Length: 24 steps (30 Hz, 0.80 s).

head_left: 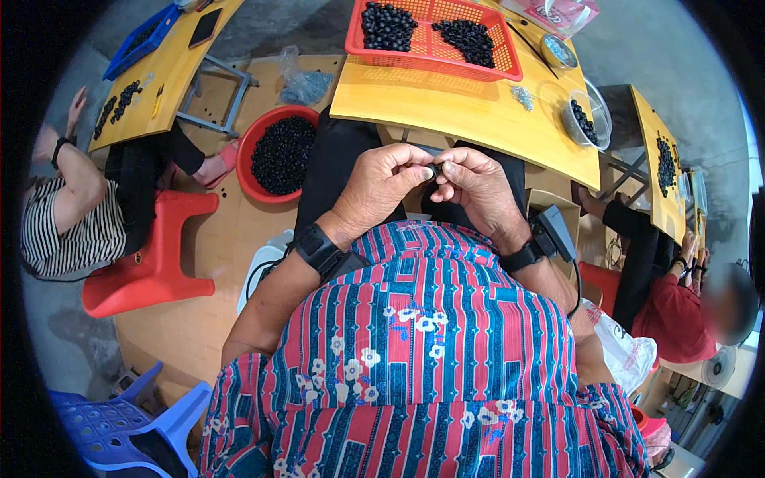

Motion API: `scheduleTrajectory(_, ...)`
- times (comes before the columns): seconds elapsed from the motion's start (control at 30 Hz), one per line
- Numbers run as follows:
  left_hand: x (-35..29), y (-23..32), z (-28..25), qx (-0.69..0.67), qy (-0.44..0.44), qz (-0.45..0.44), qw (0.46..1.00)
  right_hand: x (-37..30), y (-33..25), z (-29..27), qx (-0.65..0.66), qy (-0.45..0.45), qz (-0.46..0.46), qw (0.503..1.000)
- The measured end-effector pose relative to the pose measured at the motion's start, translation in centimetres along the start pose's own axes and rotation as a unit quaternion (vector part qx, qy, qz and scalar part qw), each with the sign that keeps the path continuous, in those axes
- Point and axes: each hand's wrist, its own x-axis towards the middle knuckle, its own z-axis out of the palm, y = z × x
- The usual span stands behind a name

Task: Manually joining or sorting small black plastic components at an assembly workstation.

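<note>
Above my lap, my left hand (pixel 385 182) and my right hand (pixel 476 185) meet, thumbs and forefingers pinched together. Between the fingertips is a small black round piece (pixel 434 170), mostly covered by them. Just beyond, on the yellow table (pixel 454 103), stands an orange-red mesh basket (pixel 434 62). Inside it lie two separate heaps: round black pieces (pixel 388 26) on the left and smaller black pieces (pixel 466 41) on the right. A small pile of shiny clear or silvery bits (pixel 523 97) rests on the table to the right.
A clear bowl (pixel 596 137) of black pieces sits at the table's right edge, near a metal bowl (pixel 558 51). Left of my legs, a red tub (pixel 249 177) holds many black pieces. Co-workers sit at yellow tables left (pixel 159 95) and right (pixel 649 143).
</note>
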Motion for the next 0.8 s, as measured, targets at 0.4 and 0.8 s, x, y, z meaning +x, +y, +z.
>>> scheduleTrajectory(0.4, 0.08, 0.16, 0.17, 0.074, 0.022, 0.04, 0.996, -0.18, -0.17, -0.36, 0.076, -0.098, 0.109, 0.986)
scheduleTrajectory(0.8, -0.11, -0.23, 0.29, 0.069, 0.001, 0.03, 0.997, -0.34, 0.18, 0.3, 0.053, -0.116, 0.061, 0.99)
